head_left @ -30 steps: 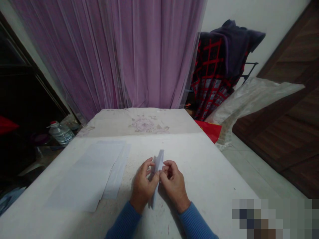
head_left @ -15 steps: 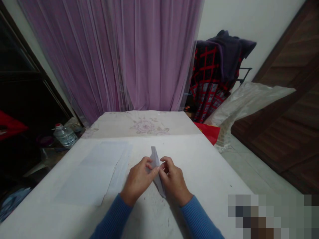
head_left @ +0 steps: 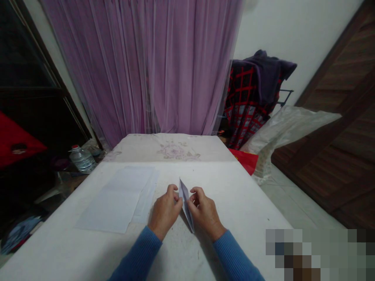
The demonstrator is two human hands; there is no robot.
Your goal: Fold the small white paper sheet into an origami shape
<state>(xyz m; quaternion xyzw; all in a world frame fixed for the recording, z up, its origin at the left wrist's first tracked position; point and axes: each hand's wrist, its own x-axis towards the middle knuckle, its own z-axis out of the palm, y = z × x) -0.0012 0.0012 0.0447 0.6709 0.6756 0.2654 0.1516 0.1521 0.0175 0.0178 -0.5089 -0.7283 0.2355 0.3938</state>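
Fingers (head_left: 199, 191) holding folded paper (head_left: 184, 196), narrow, pale bluish-white; far end pointed

Dim, cool light is filling the frame. Soft shadows are spreading beside the blue sleeves (head_left: 139, 249) and beneath the folded paper (head_left: 185, 203) at lower centre. Dark areas at left are losing detail, wide-angle distortion is slanting the brown door (head_left: 331, 156) at right, and pixel blocks are masking the lower right corner.

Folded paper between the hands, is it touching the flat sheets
Apart. The head view shows white tabletop between the folded paper and the flat sheets, with the left hand also in between.
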